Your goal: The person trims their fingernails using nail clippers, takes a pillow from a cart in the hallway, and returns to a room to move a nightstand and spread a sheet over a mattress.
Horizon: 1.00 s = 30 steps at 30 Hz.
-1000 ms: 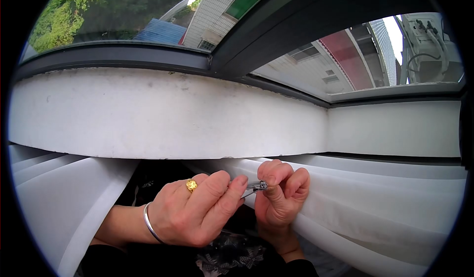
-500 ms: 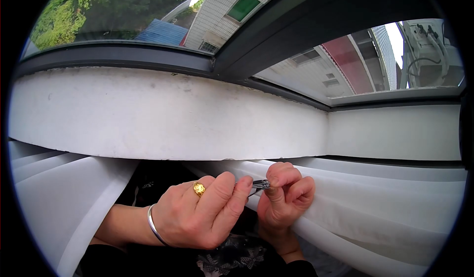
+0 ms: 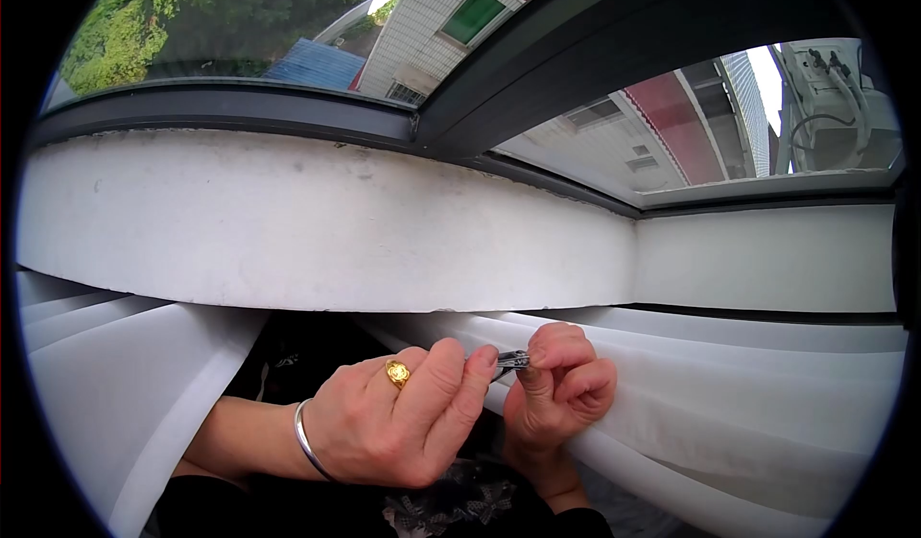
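Head cam: clipper (image 3: 511, 360) is already touching R hand (image 3: 554, 399) at the fingertips; amt done vs. left isn't showing. L hand (image 3: 398, 423) is clamping it; can't tell if R's gripping too. Clipper's sitting btwn the hands, near the R-side curtain (image 3: 748, 413), w/ the sill (image 3: 317, 222) lying beyond.

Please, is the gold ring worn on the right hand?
No, the ring is on the left hand, the same one that has the silver bangle at its wrist.
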Tool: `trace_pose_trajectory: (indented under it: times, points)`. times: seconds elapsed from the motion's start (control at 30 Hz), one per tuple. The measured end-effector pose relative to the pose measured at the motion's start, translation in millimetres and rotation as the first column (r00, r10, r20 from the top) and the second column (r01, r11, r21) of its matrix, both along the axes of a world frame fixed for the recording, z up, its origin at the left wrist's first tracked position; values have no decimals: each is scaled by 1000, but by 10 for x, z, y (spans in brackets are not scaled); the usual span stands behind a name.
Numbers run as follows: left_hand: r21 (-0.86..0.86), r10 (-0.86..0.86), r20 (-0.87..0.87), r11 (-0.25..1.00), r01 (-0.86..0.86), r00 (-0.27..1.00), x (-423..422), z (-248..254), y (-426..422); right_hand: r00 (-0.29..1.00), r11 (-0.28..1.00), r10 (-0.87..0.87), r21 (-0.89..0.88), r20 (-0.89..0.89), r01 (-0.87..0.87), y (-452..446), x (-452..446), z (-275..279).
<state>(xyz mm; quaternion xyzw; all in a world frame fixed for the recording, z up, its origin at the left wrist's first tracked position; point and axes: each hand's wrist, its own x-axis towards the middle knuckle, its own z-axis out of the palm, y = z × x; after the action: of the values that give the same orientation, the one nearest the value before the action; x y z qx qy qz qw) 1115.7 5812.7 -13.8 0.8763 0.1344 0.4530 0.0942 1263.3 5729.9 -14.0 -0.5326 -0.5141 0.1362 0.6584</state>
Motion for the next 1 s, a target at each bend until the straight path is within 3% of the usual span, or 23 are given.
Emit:
trace_pose_trajectory:
  times: [0.57, 1.0]
  points:
    - [18, -66, -10, 998, 66, 998, -16, -3, 11, 999, 1000, -4, -21, 51, 5, -44, -4, 24]
    - [-96, -161, 40, 982, 164, 986, -29, 9, 49, 1000, 1000, 3, -30, -9, -3, -49, -21, 3]
